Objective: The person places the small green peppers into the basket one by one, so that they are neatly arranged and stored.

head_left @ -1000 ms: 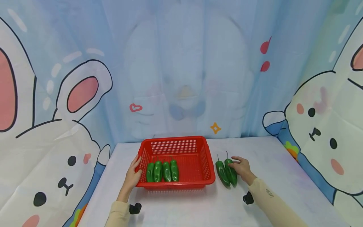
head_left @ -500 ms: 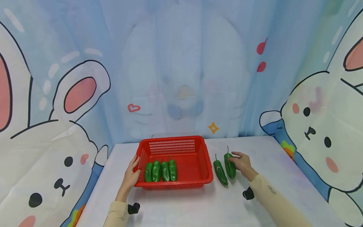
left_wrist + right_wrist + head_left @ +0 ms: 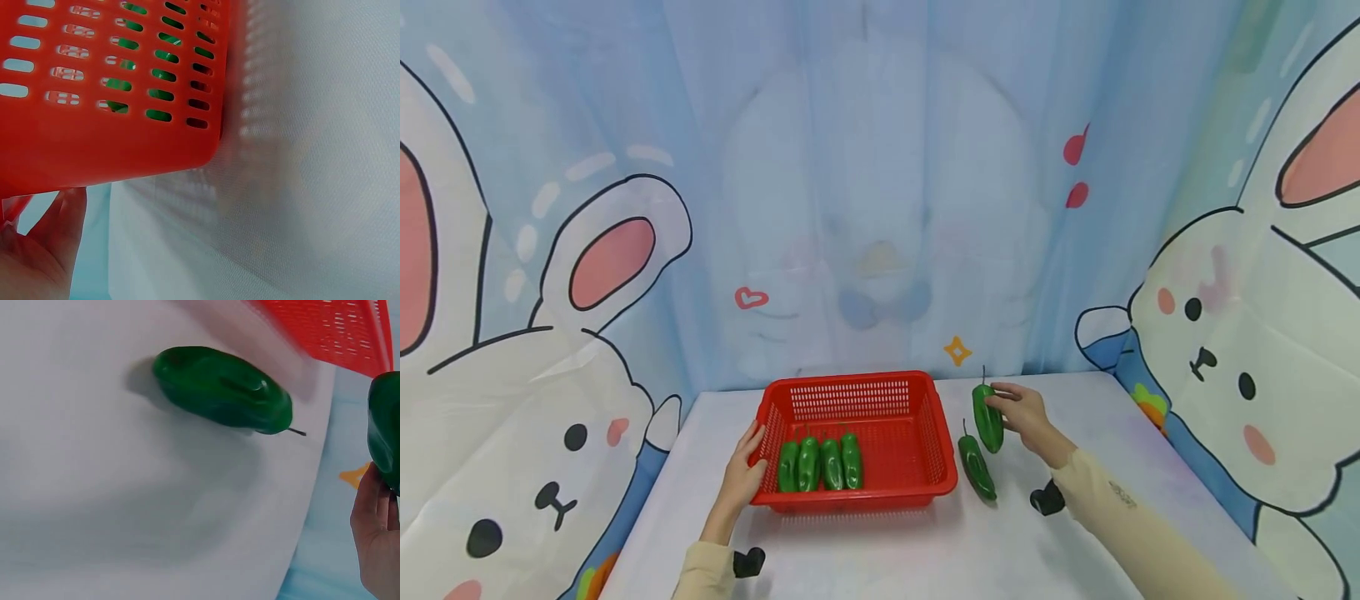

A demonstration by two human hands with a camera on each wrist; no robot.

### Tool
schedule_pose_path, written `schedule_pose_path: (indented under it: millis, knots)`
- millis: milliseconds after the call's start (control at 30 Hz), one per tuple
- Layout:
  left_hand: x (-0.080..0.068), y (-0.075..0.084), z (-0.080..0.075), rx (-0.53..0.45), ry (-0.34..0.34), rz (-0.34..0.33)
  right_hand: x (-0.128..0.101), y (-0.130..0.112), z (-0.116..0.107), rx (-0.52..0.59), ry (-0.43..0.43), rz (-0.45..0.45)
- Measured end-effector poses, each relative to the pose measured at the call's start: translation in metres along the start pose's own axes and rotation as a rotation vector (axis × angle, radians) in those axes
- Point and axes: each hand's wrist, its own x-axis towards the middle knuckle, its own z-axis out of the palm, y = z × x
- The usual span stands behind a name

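Observation:
A red slotted basket stands on the white table with several green peppers lined up in its front left part. My left hand grips the basket's left rim. My right hand pinches one green pepper and holds it lifted above the table, right of the basket; this held pepper shows at the edge of the right wrist view. Another green pepper lies on the table beside the basket's right wall, also seen as the lying pepper.
The white table is backed by a blue curtain with cartoon rabbits on both sides. Black wrist-strap pieces sit near each forearm. The table's right part is bare.
My right hand has lifted one of the two peppers off the table and carried it up and slightly left. The other pepper stays lying. The left hand keeps its hold on the basket.

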Motion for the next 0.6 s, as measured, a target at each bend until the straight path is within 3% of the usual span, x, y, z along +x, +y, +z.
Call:
schedule_pose_path:
  millis: [267,600]
  knots:
    - [-0.002,-0.002,0.000,-0.002,0.011,-0.007,0.003,-0.018,0.010,0.019,-0.019,-0.030]
    - [0.000,-0.001,0.000,-0.004,0.024,0.039,-0.006,-0.044,0.040,0.092,-0.088,-0.054]
